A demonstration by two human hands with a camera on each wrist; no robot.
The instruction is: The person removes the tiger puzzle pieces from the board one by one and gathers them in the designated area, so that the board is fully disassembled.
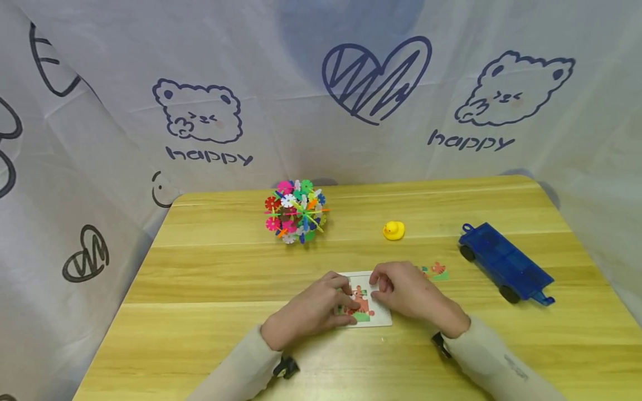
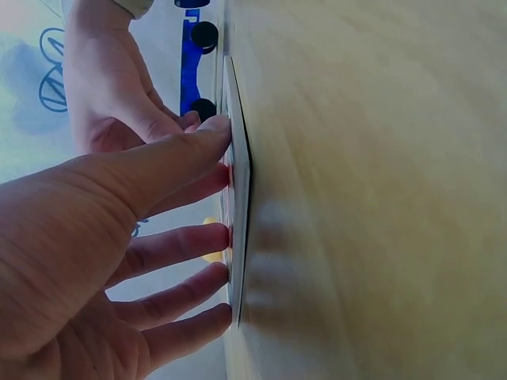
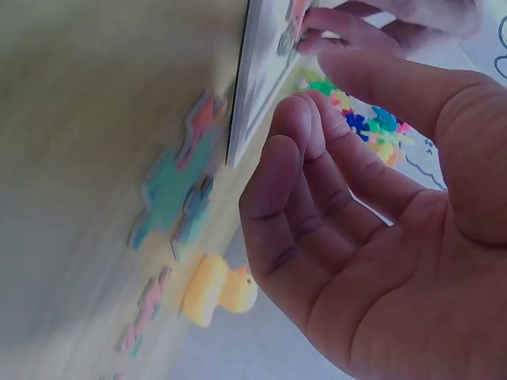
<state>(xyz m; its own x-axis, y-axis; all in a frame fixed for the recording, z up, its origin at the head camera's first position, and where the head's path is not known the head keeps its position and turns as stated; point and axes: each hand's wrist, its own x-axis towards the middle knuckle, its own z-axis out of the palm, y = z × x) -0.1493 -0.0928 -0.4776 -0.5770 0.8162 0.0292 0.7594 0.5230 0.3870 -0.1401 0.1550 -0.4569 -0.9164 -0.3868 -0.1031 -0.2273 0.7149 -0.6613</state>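
A white-framed jigsaw puzzle board (image 1: 383, 318) lies on the table between both hands, with joined orange and green puzzle pieces (image 1: 364, 307) on it. My left hand (image 1: 316, 307) rests over the board's left part; in the left wrist view its thumb and fairly straight fingertips touch the face of the board. At the right side of the board is my right hand (image 1: 412, 291), its fingers bent and the thumb apart from them, with nothing showing between. Beside that hand lie loose puzzle pieces (image 1: 439, 271), seen closer as a green piece (image 3: 166, 194) in the right wrist view.
A yellow rubber duck (image 1: 394, 230) sits behind the right hand. Farther right stands a blue toy trailer (image 1: 506, 262) with black wheels. A ball of colourful interlocking plastic discs (image 1: 297, 213) is at the back left. A patterned cloth (image 1: 291, 133) hangs behind the wooden table (image 1: 200, 334).
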